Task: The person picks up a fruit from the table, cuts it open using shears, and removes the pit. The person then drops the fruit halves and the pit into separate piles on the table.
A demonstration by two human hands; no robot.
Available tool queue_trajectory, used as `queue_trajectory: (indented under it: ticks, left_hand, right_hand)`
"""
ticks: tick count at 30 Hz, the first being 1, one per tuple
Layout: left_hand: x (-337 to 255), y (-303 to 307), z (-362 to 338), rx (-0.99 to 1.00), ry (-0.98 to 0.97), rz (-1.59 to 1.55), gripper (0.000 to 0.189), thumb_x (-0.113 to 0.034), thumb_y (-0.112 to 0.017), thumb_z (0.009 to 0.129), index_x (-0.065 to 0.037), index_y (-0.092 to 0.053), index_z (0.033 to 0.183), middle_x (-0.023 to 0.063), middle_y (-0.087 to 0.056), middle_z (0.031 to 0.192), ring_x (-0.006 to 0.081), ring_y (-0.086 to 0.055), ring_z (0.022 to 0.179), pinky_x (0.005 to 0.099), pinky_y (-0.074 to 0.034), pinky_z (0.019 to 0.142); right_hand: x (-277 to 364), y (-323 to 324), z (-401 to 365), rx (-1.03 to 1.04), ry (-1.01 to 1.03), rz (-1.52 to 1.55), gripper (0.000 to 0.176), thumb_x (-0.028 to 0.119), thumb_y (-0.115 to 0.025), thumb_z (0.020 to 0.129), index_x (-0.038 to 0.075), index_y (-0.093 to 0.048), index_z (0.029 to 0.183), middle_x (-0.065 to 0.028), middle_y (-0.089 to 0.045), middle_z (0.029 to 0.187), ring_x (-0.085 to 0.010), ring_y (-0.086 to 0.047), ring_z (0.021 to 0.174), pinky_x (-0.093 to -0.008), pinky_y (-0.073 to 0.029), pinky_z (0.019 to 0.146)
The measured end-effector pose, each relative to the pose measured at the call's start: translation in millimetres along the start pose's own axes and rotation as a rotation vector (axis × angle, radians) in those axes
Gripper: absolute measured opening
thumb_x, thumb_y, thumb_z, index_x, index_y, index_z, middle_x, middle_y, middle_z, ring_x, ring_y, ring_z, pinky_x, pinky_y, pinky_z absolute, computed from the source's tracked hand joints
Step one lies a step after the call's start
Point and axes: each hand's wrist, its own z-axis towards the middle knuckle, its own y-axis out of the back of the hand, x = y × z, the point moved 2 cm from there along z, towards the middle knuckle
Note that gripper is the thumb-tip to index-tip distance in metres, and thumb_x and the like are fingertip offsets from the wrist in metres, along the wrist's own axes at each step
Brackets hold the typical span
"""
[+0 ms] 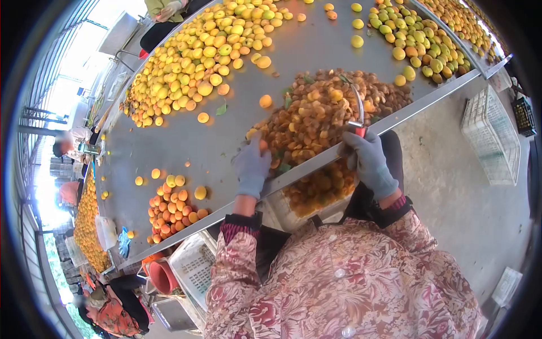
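Observation:
My left hand (252, 166), in a grey glove, rests fingers spread on a heap of brownish apricot pits and scraps (322, 116) at the near edge of the steel table (186, 141). My right hand (370, 161), also gloved, is closed around the red handle of a curved metal knife (358, 110) whose blade arches over the same heap. Below the table edge, between my hands, a container holding orange apricot pieces (319, 189) shows. My flowered sleeves fill the bottom of the view.
A big pile of yellow apricots (197, 62) covers the far table. Greenish-yellow ones (418, 42) lie far right, a small orange pile (172, 212) near left. White crates (491, 133) stand on the floor at right. Other people sit at left and at the top.

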Motion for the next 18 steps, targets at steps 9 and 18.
queue_trajectory:
  ticks: [9,18]
  left_hand:
    - [-29.3,37.8,-35.4,-0.089,-0.162,-1.574,0.047,0.005,-0.053,0.076,0.000,-0.046,0.122,0.0124,-0.056,0.110,0.0204,-0.057,0.094,0.0310,-0.045,0.086]
    - [-60.5,63.4,-72.5,-0.090,-0.348,-1.506,0.046,0.008,-0.052,0.075,-0.001,-0.047,0.119,0.0159,-0.053,0.117,0.0205,-0.055,0.101,0.0310,-0.044,0.089]
  right_hand:
    - [16.0,-23.6,-40.9,0.353,-0.142,-0.271,0.029,0.030,-0.056,0.091,0.007,-0.055,0.108,-0.0011,-0.055,0.063,-0.0052,-0.048,0.046,-0.0189,-0.037,0.041]
    - [16.3,-40.3,-80.9,0.523,0.066,-0.668,0.035,0.029,-0.052,0.091,0.005,-0.051,0.117,-0.0063,-0.051,0.064,-0.0121,-0.047,0.055,-0.0279,-0.042,0.055]
